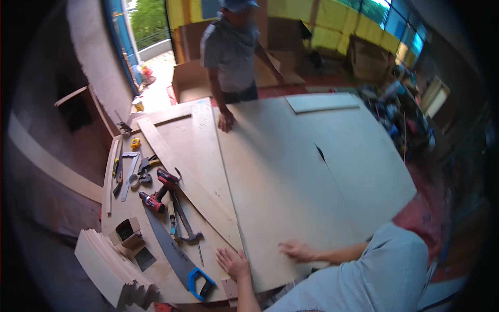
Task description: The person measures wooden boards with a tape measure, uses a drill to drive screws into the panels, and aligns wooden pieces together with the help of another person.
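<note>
A large pale plywood sheet (280,171) covers the right part of the worktable. My left hand (234,264) lies flat with its fingers stretched out, near the sheet's lower left corner and the end of a long wooden strip (189,182). Over the near part of the sheet is my right hand (297,251), somewhat blurred, fingers pointing left and nothing seen in them. Whether it touches the wood is unclear. Left of my left hand lie a hand saw (174,252) with a blue handle, a hammer (187,223) and a red and black cordless drill (162,190).
Across the table a person (234,57) rests a hand (225,120) on the sheet's far left edge. A narrow board (323,102) lies on its far side. A tape measure (135,142), a square (130,174) and stacked curved wooden pieces (106,270) are at left. Clutter (400,114) is piled right.
</note>
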Demonstrator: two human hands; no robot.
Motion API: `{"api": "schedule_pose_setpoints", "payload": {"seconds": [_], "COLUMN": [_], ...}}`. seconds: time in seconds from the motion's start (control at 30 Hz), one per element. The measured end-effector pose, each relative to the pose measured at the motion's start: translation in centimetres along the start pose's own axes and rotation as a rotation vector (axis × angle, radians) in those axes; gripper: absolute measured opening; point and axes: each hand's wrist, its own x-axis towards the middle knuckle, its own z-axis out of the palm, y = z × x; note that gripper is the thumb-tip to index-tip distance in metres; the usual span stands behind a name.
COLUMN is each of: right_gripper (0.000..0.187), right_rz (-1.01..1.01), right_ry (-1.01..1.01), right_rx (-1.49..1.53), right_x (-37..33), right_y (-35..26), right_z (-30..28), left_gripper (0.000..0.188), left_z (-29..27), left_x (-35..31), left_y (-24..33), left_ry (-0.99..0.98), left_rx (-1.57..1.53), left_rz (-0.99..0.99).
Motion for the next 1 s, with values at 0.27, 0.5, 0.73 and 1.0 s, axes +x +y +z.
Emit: {"api": "schedule_pose_setpoints", "payload": {"seconds": [0.27, 0.5, 0.73, 1.0], "right_gripper": [0.040, 0.044, 0.059, 0.055], "right_rz": [0.893, 1.188, 1.282, 1.195], "right_ry": [0.288, 0.643, 0.687, 0.672], "right_rx": [-0.228, -0.087, -0.255, -0.597], "right_x": [-17.4, -25.9, -26.6, -27.2], "right_y": [11.4, 15.2, 17.8, 18.0], "right_z": [-4.1, -3.5, -1.8, 0.6], "left_gripper": [0.067, 0.058, 0.054, 0.073], "left_z": [0.4, -2.7, -1.4, -0.9], "left_x": [0.0, -0.9, -7.9, -10.8], "left_y": [-0.6, -2.8, -2.6, -1.5], "left_ry": [0.002, -0.320, -0.162, -0.134], "left_rx": [0.003, -0.105, 0.145, 0.223], "left_rz": [0.020, 0.037, 0.107, 0.015]}}
